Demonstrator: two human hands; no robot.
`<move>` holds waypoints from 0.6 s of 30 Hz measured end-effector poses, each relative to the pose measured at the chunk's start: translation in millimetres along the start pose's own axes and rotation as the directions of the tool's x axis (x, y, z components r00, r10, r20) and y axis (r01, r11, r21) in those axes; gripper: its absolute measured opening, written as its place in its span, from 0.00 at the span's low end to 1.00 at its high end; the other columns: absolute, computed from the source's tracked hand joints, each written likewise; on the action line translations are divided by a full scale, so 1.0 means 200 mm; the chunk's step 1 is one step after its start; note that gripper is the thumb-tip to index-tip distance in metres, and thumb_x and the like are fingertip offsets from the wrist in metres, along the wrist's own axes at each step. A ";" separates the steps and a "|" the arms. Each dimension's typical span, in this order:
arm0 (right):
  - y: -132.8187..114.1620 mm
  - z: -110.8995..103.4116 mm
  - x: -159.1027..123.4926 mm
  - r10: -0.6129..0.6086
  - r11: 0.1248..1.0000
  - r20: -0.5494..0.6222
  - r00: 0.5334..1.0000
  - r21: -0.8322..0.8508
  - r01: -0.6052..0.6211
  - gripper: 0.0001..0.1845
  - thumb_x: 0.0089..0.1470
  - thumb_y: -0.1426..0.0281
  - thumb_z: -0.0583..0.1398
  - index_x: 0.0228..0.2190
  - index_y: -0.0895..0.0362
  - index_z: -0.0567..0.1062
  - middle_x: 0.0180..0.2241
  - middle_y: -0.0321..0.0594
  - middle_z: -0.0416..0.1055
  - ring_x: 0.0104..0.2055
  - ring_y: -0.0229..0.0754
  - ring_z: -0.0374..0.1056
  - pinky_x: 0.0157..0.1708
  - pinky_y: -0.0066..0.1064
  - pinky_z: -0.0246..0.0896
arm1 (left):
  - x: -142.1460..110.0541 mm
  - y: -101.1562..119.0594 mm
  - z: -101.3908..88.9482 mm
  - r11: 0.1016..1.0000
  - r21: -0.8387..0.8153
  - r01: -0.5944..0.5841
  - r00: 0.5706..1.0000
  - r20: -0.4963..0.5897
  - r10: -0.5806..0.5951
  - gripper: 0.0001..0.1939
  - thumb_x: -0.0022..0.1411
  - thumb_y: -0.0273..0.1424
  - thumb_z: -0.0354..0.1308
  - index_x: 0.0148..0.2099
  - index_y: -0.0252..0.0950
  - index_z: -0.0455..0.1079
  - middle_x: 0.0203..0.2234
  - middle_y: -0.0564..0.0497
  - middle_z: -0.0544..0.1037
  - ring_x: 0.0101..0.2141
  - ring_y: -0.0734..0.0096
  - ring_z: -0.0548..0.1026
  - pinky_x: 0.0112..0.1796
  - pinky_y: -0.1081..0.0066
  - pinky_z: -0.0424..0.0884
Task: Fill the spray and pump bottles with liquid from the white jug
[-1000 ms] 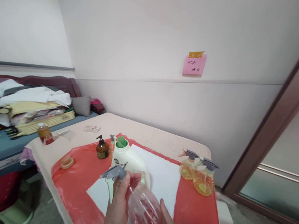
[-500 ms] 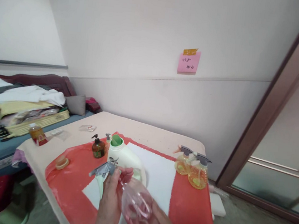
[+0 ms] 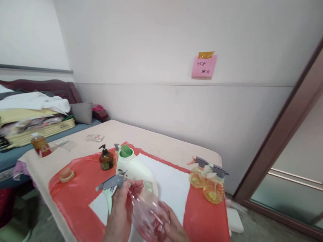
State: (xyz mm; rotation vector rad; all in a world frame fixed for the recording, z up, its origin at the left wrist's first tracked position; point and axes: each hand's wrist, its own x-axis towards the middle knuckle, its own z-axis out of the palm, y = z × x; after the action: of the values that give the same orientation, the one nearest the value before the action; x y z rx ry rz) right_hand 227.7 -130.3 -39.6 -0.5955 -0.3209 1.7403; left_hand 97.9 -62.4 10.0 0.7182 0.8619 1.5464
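Observation:
My left hand (image 3: 120,209) is closed around the neck of a grey and pale-green trigger sprayer head (image 3: 111,184), its nozzle pointing left. A clear pinkish spray bottle (image 3: 149,214) lies tilted between my hands, its neck at my left fingers. My right hand (image 3: 176,233) is wrapped around the bottle's lower body. The left fingers cover the joint, so I cannot tell how tightly head and bottle are joined. Just behind stands a large pale-green jug (image 3: 137,168) with a green cup (image 3: 125,152) in its mouth.
On the red sheet (image 3: 70,200) are a brown pump bottle (image 3: 106,160), a round tape roll (image 3: 67,175) and two spray bottles with yellow liquid (image 3: 213,191). White paper (image 3: 173,184) lies under the jug. An orange-brown bottle (image 3: 41,145) stands at the table's left edge.
My right hand has shifted its grip on the bottle, its fingers now further along the right side. The bottle has turned slightly; my left hand stays nearly in place on the sprayer head.

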 end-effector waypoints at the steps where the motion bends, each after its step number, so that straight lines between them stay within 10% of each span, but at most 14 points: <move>1: -0.01 0.01 -0.01 -0.081 0.996 -0.011 0.997 -0.025 0.080 0.39 0.33 0.63 0.74 0.48 0.45 0.68 0.55 0.40 0.67 0.51 0.51 0.69 0.46 0.42 0.64 | 0.00 0.00 0.00 1.000 0.010 0.006 1.000 -0.009 -0.006 0.20 0.56 0.48 0.60 0.37 0.34 0.75 0.36 0.45 0.80 0.39 0.61 0.77 0.40 0.65 0.71; 4: -0.03 0.01 0.00 -0.164 0.985 -0.052 0.985 -0.056 0.161 0.43 0.27 0.65 0.75 0.48 0.44 0.68 0.55 0.42 0.66 0.52 0.54 0.67 0.46 0.46 0.63 | 0.01 0.00 -0.01 0.999 0.048 0.005 1.000 -0.021 -0.004 0.22 0.55 0.49 0.60 0.37 0.34 0.75 0.38 0.43 0.80 0.39 0.60 0.77 0.39 0.65 0.71; 10: 0.01 -0.01 0.03 0.264 0.964 0.065 0.962 0.012 -0.265 0.34 0.44 0.43 0.63 0.47 0.50 0.70 0.46 0.45 0.74 0.35 0.44 0.73 0.30 0.32 0.63 | 0.00 -0.01 -0.01 0.999 0.045 0.005 1.000 -0.025 -0.004 0.21 0.57 0.48 0.59 0.39 0.35 0.73 0.38 0.44 0.80 0.38 0.62 0.78 0.40 0.64 0.71; 18: -0.02 0.01 -0.01 -0.102 0.994 -0.093 0.990 -0.048 0.097 0.35 0.34 0.62 0.72 0.47 0.51 0.70 0.51 0.46 0.71 0.50 0.54 0.69 0.44 0.43 0.63 | 0.02 0.02 -0.01 0.999 -0.013 -0.038 0.998 -0.058 0.037 0.23 0.57 0.50 0.58 0.40 0.34 0.72 0.37 0.42 0.80 0.38 0.60 0.78 0.42 0.62 0.71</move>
State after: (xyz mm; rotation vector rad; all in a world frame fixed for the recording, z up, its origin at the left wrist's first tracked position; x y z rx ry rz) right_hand 230.4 -130.8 -35.4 -0.6808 -0.3162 1.6070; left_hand 92.9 -58.6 12.6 0.6855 0.8837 1.6123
